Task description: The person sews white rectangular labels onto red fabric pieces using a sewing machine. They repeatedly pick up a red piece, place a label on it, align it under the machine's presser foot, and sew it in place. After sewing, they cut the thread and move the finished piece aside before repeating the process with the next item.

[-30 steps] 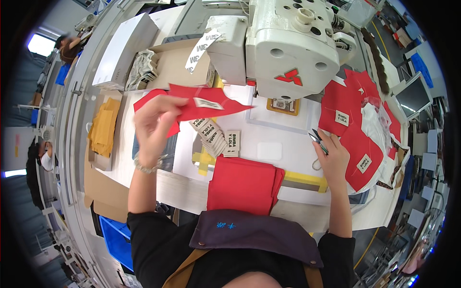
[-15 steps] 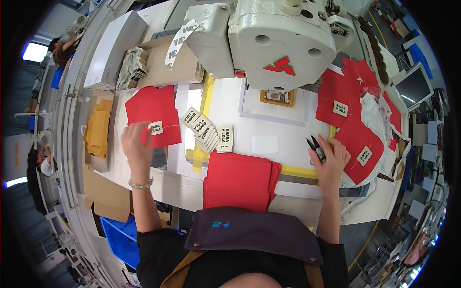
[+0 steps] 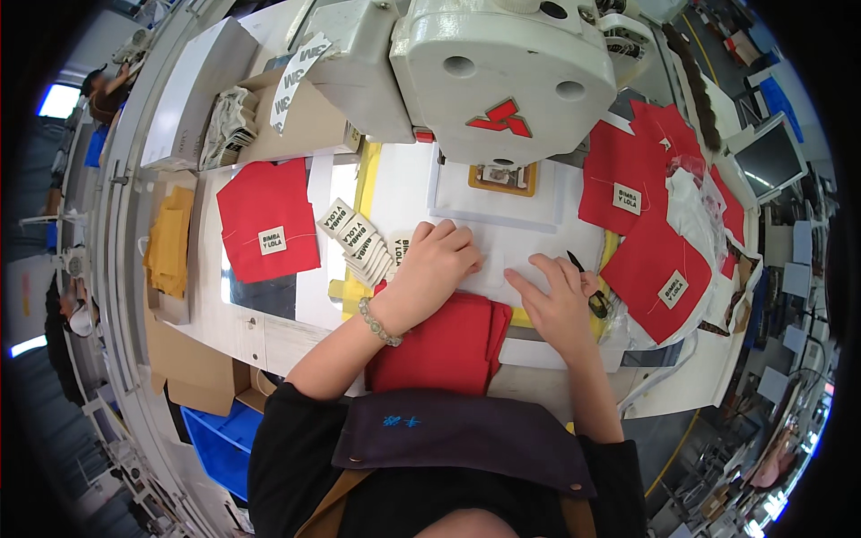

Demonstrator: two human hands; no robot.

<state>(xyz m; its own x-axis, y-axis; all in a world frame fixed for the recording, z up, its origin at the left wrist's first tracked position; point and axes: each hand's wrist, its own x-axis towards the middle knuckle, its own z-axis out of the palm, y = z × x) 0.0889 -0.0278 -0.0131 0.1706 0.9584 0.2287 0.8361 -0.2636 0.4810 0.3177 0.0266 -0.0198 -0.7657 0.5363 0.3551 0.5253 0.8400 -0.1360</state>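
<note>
My left hand (image 3: 437,269) is closed, its curled fingertips at the left side of a small white rounded card (image 3: 492,272). Whatever is in those fingers is hidden. Beside the card's right side, my right hand (image 3: 558,303) has its fingers apart. Black thread snips (image 3: 595,300) lie just right of it. Folded red fabric pieces (image 3: 437,350) are stacked below my left wrist. Cream labels (image 3: 352,235) with dark lettering are fanned out to the left, partly covered by my left hand. A red piece with a cream label (image 3: 269,215) lies farther left.
A white sewing machine head (image 3: 507,81) stands ahead, with a yellow-framed clamp (image 3: 502,177) beneath it. More labelled red pieces (image 3: 659,278) lie right on plastic. Cardboard boxes (image 3: 305,117), orange pieces (image 3: 170,242) and a blue bin (image 3: 220,448) are left.
My left hand has moved right from the red piece to the white card. My right hand has let go of the snips and moved left toward the card. The view has shifted slightly.
</note>
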